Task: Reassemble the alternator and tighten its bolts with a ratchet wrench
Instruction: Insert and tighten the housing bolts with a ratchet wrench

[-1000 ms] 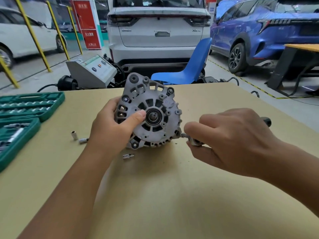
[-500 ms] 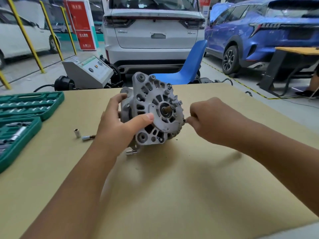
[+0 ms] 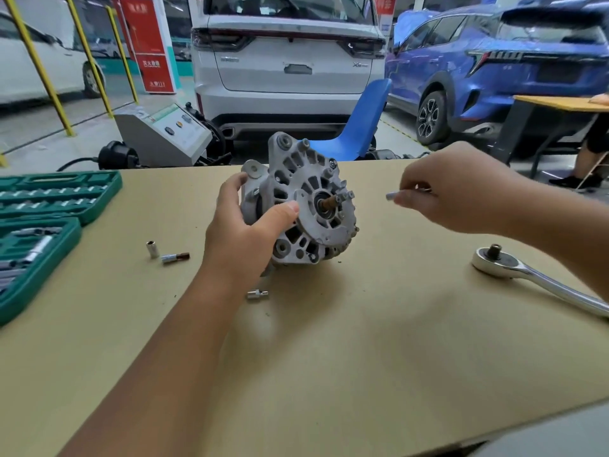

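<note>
- Alternator (image 3: 298,201) upright on worktop (image 3: 362,341), steadied by left hand (image 3: 245,230), grip wrapped around housing.
- Right hand (image 3: 456,192) grip pinching small silver bolt (image 3: 393,195), clear of housing.
- Ratchet wrench (image 3: 527,275) lying apart, right.
- Advice: start thread by fingers, square to hole.
- Target hole not discernible; wrench handle cut off.

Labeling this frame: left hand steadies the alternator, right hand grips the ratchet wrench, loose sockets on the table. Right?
Not quite. In the head view the ratchet wrench lies on the table, untouched; the right hand pinches a small metal bit. The left hand does hold the alternator, and loose sockets lie nearby.
</note>
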{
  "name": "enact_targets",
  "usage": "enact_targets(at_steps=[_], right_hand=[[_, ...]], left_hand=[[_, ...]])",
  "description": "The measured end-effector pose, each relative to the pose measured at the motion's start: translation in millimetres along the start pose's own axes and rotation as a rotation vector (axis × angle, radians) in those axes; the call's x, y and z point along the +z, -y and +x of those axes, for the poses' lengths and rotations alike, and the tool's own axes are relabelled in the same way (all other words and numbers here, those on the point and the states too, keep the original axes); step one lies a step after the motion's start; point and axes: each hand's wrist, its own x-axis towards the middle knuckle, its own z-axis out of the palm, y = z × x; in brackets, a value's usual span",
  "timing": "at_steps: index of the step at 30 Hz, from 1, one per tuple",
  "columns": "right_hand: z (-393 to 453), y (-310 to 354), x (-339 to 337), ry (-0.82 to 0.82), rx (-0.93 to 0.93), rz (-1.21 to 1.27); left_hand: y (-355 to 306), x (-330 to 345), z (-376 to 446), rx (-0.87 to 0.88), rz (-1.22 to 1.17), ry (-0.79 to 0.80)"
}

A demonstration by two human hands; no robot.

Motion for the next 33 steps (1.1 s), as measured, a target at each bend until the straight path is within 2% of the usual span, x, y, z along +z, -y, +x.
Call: enact_targets(at_steps=[4,9,13,19,22,29,33], right_hand=[[-7,-11,16,-0.079,0.148,0.284],[-7,-22,40,-0.390,0.292,0.785],[10,-33,48,-0.545,0.491,1.211],[25,-53,74,-0.672,0.689,1.486],[22,-67,84,-0.666,0.687,1.576],[22,-77,105,-0.479,0.768,1.620],[23,-77,111,-0.450,0.801,1.633]], left_hand=[[1,-3,1,-0.050,-0.034,0.090],[-1,6,4,-0.047,0.003,0.058],[-3,27,6,-0.012,0.109,0.028],[-3,56,27,-0.080,0.114,0.086],[0,64,41,-0.090,0.102,0.131],[18,83,49,-0.086,-0.027,0.236],[3,74,58,-0.185,0.111,0.245]])
